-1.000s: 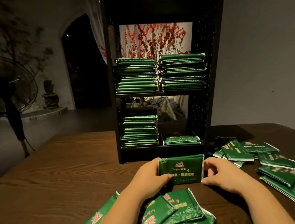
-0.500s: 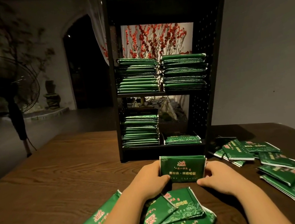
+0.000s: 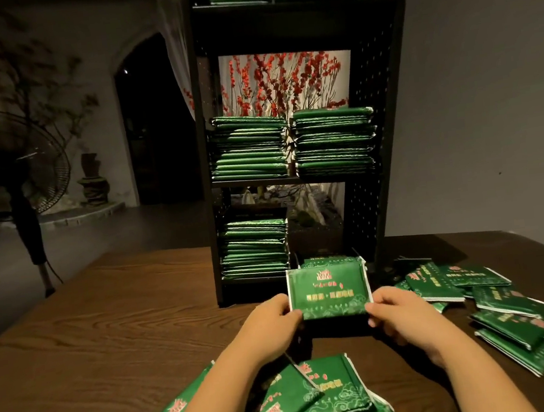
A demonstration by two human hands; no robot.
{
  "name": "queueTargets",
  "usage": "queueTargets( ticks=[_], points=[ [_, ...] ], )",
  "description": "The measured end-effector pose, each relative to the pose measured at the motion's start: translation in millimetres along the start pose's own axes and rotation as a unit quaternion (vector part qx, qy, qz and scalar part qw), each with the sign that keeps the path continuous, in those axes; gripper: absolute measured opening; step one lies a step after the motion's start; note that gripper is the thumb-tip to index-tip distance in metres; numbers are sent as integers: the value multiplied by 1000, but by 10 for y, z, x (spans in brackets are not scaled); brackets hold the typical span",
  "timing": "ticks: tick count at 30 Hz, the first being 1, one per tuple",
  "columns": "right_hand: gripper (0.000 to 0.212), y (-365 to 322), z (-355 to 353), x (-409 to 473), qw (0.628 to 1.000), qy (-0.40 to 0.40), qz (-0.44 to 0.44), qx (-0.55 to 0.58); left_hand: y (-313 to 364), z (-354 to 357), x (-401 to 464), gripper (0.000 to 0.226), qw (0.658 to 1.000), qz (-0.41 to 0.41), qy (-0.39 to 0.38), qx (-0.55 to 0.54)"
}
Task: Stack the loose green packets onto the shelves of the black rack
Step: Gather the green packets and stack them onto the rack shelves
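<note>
Left hand (image 3: 270,324) and right hand (image 3: 402,316) are pinching a green packet (image 3: 329,292) at twelve o'clock — apparently several; loosening could be spilling them short of the black rack (image 3: 385,108).

Two bare forearms came into the view from the bottom edge. No sleeve covered them as far as the picture showed. The left hand (image 3: 270,324) and the right hand (image 3: 402,316) were bare too, without gloves. Short, plain fingernails showed on the right hand's fingers (image 3: 372,311).
</note>
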State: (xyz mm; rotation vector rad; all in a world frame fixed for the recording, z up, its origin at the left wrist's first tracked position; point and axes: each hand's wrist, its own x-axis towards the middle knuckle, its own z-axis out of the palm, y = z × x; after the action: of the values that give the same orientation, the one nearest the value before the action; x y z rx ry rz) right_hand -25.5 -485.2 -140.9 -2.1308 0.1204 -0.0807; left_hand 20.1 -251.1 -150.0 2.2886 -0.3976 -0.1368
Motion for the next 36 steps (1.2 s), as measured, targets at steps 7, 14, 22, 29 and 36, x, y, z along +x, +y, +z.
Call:
queueTargets(
  ticks=[7,14,22,29,36],
  points=[
    [15,-154,-12,283,879,61,100,462,362,1,317,19,944,-75,29,-319],
    [29,-265,37,660,824,53,192,531,643,63,593,16,815,-201,36,-542],
    [30,-240,96,771,823,76,214,521,687,170,637,18,748,-232,90,-615],
    [24,-343,123,564,874,85,198,436,658,237,627,16,760,-229,111,-598],
    [19,-585,5,258,980,198,5,-34,778,214,336,18,933,-85,102,-334]
  ],
)
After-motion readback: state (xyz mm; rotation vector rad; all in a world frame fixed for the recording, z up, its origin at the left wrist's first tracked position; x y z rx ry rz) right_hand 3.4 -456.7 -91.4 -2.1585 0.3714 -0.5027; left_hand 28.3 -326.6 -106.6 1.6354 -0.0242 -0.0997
